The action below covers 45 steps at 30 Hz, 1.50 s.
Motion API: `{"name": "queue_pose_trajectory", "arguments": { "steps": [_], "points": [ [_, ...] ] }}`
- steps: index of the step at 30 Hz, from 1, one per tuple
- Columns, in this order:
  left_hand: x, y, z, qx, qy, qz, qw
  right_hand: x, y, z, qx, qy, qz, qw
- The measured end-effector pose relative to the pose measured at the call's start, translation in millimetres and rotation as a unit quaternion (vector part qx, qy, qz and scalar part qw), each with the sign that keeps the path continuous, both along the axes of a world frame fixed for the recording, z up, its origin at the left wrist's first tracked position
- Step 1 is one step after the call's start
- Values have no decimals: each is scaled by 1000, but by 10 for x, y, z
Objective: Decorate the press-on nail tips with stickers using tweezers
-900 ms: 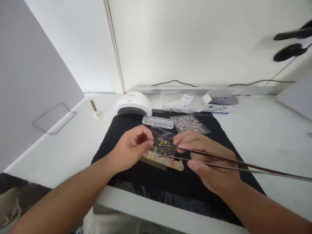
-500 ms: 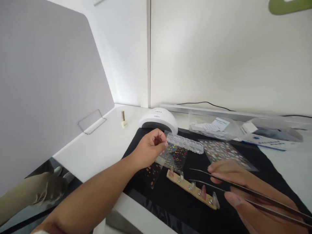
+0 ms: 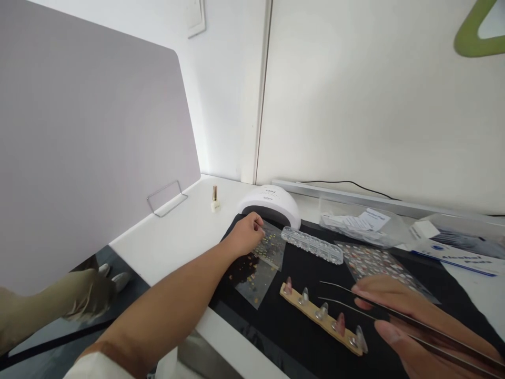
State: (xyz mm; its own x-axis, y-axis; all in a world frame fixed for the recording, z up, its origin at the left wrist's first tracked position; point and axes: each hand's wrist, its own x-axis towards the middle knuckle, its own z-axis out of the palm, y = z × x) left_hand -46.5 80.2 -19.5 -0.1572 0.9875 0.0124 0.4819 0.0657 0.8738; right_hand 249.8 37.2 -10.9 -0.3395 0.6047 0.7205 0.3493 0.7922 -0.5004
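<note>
The left hand (image 3: 246, 236) pinches a clear sticker sheet (image 3: 270, 245) flat on the black mat (image 3: 300, 268), just before the white lamp (image 3: 270, 202); the right hand (image 3: 410, 326) holds tweezers (image 3: 355, 302), tips spread, beside the nail strip (image 3: 321, 317); no sticker is lifted yet.

Left arm comes in bare from the bottom left of the frame and runs diagonally up toward the middle, a bit of white sleeve at the bottom edge. The left hand (image 3: 248, 235) sits mid-frame, knuckles up, fingers curled into a pinch. The right hand (image 3: 410, 326) is down in the lower right corner, palm low, fingers stretched toward the left, thumb tucked underneath and closed in a pinch grip.
</note>
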Motion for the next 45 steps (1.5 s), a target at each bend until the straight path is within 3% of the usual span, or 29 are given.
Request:
{"name": "queue_pose_trajectory", "arguments": {
  "steps": [5,10,13,17,22,26,34,45],
  "points": [
    [-19,-69,60,57,84,29,994,-33,-11,86,14,14,19,1000],
    [18,-118,80,118,98,24,988,-76,-39,185,8,18,53,998],
    [55,-176,80,122,83,-33,988,-95,-37,167,7,35,69,997],
    [82,-354,145,111,66,-159,979,-64,20,91,9,59,62,996],
    [86,-593,283,94,75,-306,944,22,106,114,19,40,55,997],
    [161,-677,303,81,130,-373,915,45,135,162,25,24,31,999],
    [311,-656,207,47,240,-389,888,52,173,162,43,-42,28,998],
    [288,-605,208,37,228,-399,887,54,205,121,68,-74,39,994]
  ]
}}
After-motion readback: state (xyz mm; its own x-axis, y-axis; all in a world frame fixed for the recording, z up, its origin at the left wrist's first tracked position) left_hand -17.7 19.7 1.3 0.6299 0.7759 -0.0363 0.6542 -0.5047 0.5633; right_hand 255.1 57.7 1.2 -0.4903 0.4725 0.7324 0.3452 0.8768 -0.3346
